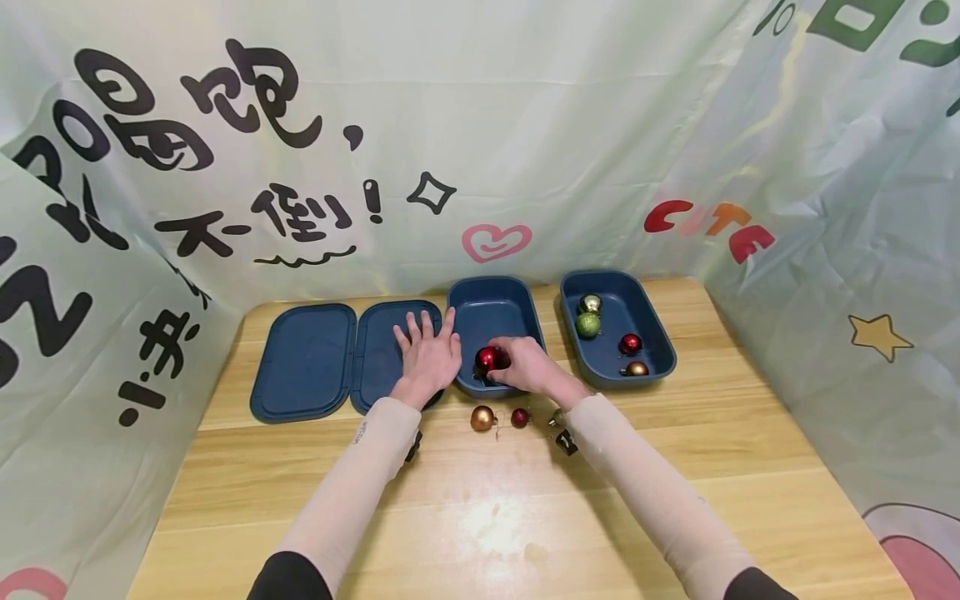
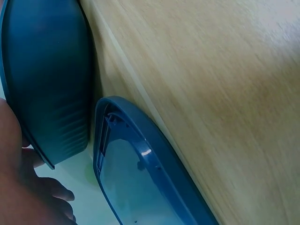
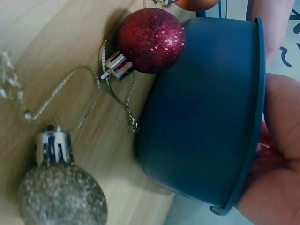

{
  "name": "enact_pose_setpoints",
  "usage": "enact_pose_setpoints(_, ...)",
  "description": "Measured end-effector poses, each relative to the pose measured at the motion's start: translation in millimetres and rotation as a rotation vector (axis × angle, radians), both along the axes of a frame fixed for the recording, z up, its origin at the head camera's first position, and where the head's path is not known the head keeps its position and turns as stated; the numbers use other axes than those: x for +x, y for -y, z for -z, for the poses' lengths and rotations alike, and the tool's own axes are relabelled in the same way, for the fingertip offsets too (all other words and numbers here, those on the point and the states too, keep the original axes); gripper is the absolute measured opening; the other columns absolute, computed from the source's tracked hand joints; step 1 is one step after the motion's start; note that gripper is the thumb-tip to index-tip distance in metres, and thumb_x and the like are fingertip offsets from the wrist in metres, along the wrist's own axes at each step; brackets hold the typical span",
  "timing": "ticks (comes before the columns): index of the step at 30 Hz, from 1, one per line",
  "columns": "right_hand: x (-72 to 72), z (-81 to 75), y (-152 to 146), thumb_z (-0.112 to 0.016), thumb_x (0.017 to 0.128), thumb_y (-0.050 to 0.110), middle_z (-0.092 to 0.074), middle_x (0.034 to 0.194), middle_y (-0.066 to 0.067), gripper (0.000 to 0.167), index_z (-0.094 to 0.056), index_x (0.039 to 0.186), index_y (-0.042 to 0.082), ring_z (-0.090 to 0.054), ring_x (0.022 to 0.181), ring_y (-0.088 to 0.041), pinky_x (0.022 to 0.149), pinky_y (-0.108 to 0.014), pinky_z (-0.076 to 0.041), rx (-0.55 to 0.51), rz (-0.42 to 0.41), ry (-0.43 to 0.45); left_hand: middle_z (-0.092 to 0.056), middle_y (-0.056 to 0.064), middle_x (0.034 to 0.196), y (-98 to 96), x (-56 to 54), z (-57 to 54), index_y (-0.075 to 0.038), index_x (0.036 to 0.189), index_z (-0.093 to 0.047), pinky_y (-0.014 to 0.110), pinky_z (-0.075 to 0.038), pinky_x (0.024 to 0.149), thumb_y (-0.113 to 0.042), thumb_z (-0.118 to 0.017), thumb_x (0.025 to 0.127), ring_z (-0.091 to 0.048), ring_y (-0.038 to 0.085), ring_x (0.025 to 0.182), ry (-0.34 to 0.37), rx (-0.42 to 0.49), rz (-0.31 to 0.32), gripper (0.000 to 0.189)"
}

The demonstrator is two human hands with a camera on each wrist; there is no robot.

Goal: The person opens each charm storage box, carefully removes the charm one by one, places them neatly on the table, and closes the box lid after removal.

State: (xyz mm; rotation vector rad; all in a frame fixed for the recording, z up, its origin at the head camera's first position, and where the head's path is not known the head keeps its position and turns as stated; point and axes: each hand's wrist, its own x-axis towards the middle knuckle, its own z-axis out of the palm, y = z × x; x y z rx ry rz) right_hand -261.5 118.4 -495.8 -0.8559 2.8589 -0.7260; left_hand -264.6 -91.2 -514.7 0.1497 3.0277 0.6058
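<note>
Red, glossy and round, the bauble (image 1: 486, 360) pinched in the right hand (image 1: 527, 365), with a dark-blue rectangular plastic box (image 1: 491, 315) below that grip, looks light, stiff, slippery and best taken round its middle, while the left hand (image 1: 430, 358), fingers apart, lies left of it.

Bins (image 1: 498, 312): plain dark blue.
Lids (image 1: 303, 362): plain dark blue.
Large bauble (image 1: 486, 359): bright red.
Front baubles (image 3: 152, 42): dark red with glitter; silvery-gold glitter; copper.
Bauble caps (image 3: 55, 149): silver.
Right-bin baubles (image 1: 588, 325): pale gold, green, red, copper.
Tabletop (image 1: 675, 467): pale yellow-brown wood grain.
Backdrop (image 1: 570, 125): pale grey-green, printed with black Chinese lettering (image 1: 187, 224), pink heart (image 1: 497, 242), yellow star (image 1: 881, 335).
Sleeves (image 1: 345, 487): beige, black above.
</note>
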Motion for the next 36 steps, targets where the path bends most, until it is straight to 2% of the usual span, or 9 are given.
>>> enact_pose_setpoints(7,4.1,-8.0,-10,-0.083,0.091,0.020,-0.074,0.127,-0.021,0.055,-0.065,0.137,-0.006,-0.073,0.093,-0.025,0.082,-0.040,-0.061,-0.052,0.017,0.010,-0.011,0.019,0.177,4.9,-2.6,-2.0,-0.021,0.171,-0.019,0.073,0.008,0.126,-0.040,-0.031,0.115,0.009,0.049,0.162,-0.018,-0.039,0.066,0.060)
enact_pose_setpoints(13,9.6,-13.7,-19,-0.083,0.091,0.020,-0.074,0.124,-0.020,0.053,-0.066,0.136,-0.004,-0.073,0.096,-0.029,0.084,-0.042,-0.061,-0.089,0.020,-0.002,-0.013,0.011,0.178,9.2,-3.3,-4.5,-0.016,0.171,-0.017,0.070,0.003,0.128,-0.041,-0.036,0.115,0.002,0.047,0.164,-0.023,-0.072,0.119,0.065)
enact_pose_setpoints(18,16.5,-17.2,-29,-0.082,0.092,0.021,-0.075,0.120,-0.020,0.055,-0.064,0.138,-0.004,-0.074,0.099,-0.032,0.083,-0.043,-0.062,-0.135,0.046,0.019,-0.016,0.009,0.178,10.1,-4.6,-3.0,-0.013,0.171,-0.016,0.069,0.003,0.129,-0.040,-0.035,0.115,0.001,0.043,0.165,-0.030,-0.081,0.152,0.065)
enact_pose_setpoints(22,22.6,-20.2,-38,-0.082,0.093,0.024,-0.077,0.114,-0.016,0.057,-0.064,0.141,-0.001,-0.075,0.100,-0.030,0.082,-0.043,-0.061,-0.162,0.088,0.038,-0.017,0.010,0.178,9.8,-6.0,-1.0,-0.012,0.171,-0.016,0.070,0.004,0.128,-0.039,-0.034,0.115,-0.001,0.041,0.165,-0.040,-0.078,0.160,0.065)
enact_pose_setpoints(26,27.9,-23.2,-45,-0.082,0.093,0.024,-0.078,0.107,-0.011,0.052,-0.066,0.138,0.003,-0.074,0.097,-0.028,0.079,-0.041,-0.060,-0.178,0.106,0.021,-0.016,0.010,0.178,9.6,-5.7,-1.1,-0.011,0.171,-0.016,0.069,0.004,0.129,-0.038,-0.034,0.115,-0.002,0.041,0.165,-0.037,-0.075,0.159,0.065)
enact_pose_setpoints(36,42.3,-28.3,-64,-0.084,0.091,0.023,-0.078,0.111,-0.016,0.054,-0.067,0.136,-0.002,-0.075,0.098,-0.029,0.088,-0.046,-0.063,-0.225,0.156,-0.024,-0.016,0.010,0.178,8.4,-5.1,-1.2,-0.011,0.171,-0.016,0.069,0.002,0.129,-0.038,-0.034,0.115,-0.002,0.042,0.165,-0.035,-0.073,0.158,0.064)
